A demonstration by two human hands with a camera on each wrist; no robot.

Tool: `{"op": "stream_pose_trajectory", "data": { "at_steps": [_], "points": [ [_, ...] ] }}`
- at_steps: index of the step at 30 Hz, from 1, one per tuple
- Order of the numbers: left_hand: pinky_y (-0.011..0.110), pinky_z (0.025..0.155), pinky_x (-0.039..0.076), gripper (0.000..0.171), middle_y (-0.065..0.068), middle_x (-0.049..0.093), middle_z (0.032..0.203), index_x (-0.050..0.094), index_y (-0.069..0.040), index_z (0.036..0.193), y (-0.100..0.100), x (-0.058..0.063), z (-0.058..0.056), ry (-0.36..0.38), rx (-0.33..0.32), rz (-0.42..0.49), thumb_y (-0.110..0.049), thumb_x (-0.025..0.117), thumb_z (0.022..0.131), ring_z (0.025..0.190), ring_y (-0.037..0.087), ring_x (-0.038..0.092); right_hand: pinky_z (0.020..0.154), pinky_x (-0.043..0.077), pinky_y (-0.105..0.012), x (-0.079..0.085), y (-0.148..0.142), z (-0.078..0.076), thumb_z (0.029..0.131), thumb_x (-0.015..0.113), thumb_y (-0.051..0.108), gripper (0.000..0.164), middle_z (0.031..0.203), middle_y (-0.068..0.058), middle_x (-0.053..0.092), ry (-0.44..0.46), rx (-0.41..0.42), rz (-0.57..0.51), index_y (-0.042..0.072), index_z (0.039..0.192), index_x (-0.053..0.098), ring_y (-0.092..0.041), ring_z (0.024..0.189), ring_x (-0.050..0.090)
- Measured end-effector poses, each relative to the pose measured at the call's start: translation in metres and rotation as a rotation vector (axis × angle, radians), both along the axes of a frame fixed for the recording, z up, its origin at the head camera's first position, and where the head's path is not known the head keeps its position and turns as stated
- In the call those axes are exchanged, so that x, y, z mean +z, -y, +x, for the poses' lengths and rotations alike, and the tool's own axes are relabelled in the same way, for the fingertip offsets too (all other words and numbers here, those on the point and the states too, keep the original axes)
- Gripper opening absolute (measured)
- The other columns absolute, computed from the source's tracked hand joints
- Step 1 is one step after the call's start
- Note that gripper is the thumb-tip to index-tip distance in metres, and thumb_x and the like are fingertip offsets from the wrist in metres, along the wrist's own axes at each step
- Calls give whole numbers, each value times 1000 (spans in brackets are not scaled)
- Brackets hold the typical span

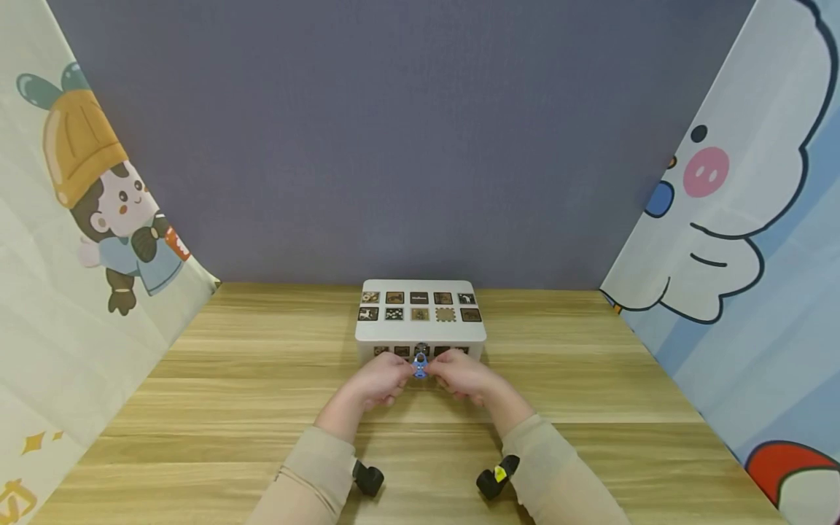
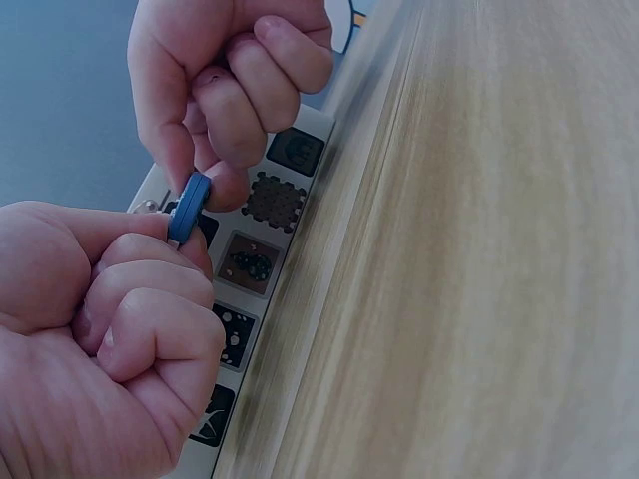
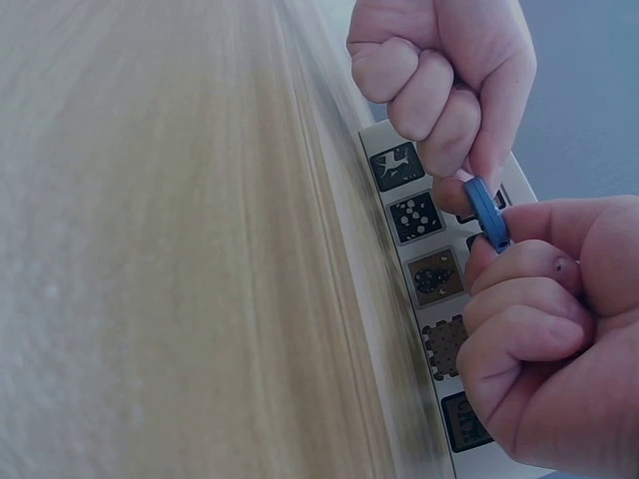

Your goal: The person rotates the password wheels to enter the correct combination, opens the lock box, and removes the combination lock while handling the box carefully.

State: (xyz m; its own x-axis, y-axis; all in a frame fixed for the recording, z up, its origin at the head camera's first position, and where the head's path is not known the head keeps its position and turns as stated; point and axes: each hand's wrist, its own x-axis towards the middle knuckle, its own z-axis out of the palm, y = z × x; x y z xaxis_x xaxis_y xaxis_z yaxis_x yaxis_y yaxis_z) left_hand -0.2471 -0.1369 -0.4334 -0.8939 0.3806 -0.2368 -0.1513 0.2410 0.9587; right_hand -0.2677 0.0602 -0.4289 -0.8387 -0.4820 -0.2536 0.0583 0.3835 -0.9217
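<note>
A small blue padlock hangs at the front of a white box, close to its metal clasp. My left hand pinches the padlock's left side between thumb and index finger, the other fingers curled in. From the opposite side my right hand pinches it the same way. In the left wrist view the padlock shows edge-on between both sets of fingertips. The right wrist view also has the padlock between the two hands. Whether its shackle is locked, I cannot tell.
The box stands on a wooden table, near the grey back wall. Small square pictures decorate its lid and front. Cartoon-printed curtains hang at both sides. Each sleeve carries a black wrist camera.
</note>
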Motion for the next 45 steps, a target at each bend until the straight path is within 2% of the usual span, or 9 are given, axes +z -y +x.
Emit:
{"op": "stream_pose_trajectory", "data": {
  "at_steps": [22,28,39,45],
  "points": [
    [19,37,27,29,-6,36,54,62,6,102,0,-3,-1,7,10,9,-19,49,96,41,7,29,37,21,-24,1,-2,2,94,52,24,31,51,3,34,23,3,-3,-6,87,56,-8,40,25],
    [20,37,27,31,-6,36,55,62,8,103,1,-4,-1,15,17,20,-19,48,96,41,7,29,38,20,-24,0,-1,1,94,54,25,34,51,4,34,37,4,2,-9,92,57,-8,41,24],
    [20,37,27,31,-6,37,55,63,5,103,1,-2,-2,15,63,1,-23,50,97,41,7,29,36,21,-22,-2,2,0,93,55,26,33,52,4,36,33,-19,23,-7,97,61,-7,40,25],
    [20,37,28,30,-6,37,55,64,4,101,1,-1,-3,6,66,-2,-23,50,97,41,7,30,36,23,-23,-1,0,-2,92,57,27,34,52,4,37,24,-25,21,-6,96,61,-8,40,26]
  ]
}}
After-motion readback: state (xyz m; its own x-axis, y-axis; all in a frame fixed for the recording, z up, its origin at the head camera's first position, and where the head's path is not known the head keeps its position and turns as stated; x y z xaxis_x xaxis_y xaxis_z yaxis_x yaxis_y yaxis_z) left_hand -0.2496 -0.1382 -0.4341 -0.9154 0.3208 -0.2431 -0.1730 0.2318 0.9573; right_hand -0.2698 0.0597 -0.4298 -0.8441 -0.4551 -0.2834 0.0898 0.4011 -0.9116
